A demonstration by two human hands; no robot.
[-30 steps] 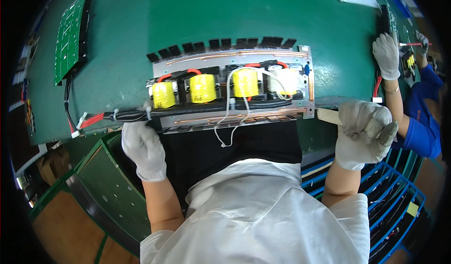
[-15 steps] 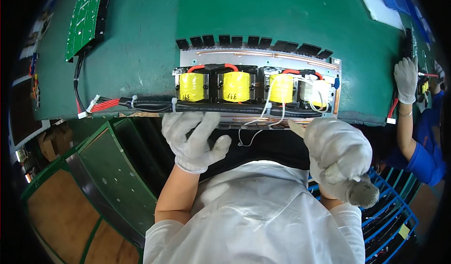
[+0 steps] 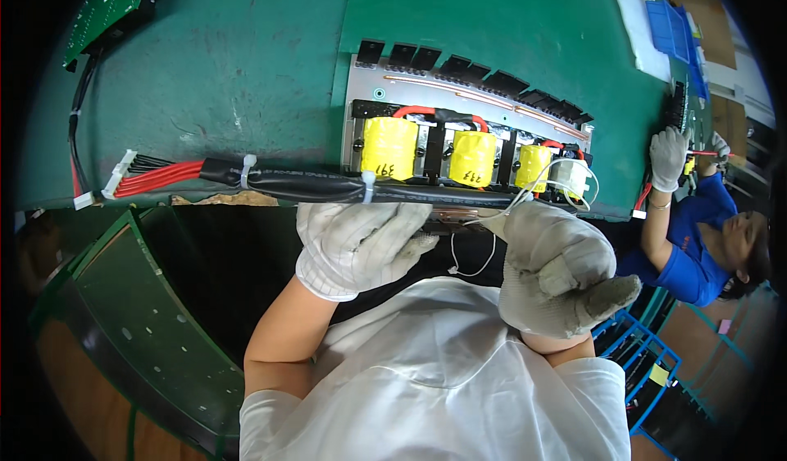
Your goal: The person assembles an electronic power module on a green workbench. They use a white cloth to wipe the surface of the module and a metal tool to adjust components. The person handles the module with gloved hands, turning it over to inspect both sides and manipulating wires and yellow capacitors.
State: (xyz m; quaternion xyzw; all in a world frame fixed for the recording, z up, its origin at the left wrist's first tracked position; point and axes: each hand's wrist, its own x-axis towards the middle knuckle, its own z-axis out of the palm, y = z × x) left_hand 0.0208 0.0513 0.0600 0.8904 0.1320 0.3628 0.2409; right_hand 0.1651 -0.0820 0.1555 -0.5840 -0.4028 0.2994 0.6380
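Observation:
A circuit board assembly (image 3: 379, 93) with a metal plate, yellow-wrapped coils (image 3: 388, 145) and black components along its far side lies at the table's near edge. My left hand (image 3: 357, 244), in a white glove, has its fingers stretched against that edge, just below a black-sleeved cable bundle (image 3: 303, 186). Its fingertips are partly hidden there. My gloved right hand (image 3: 561, 268) is at the assembly's near right, fingers curled and thumb out. A bare fingertip pokes from the glove beside thin white wires (image 3: 474, 274). Whether the curled fingers hold anything is hidden.
Red and black wires end in a white connector (image 3: 120, 174) at left. A green circuit board (image 3: 111, 8) lies at the far left of the green table (image 3: 246, 67). A co-worker in blue (image 3: 697, 244) works at right. A blue rack (image 3: 648, 354) stands below the table.
The view has shifted, so the assembly appears turned and farther right. My left fingers have drawn closer together against the edge. My right hand stays beside the wires, its fingers still curled.

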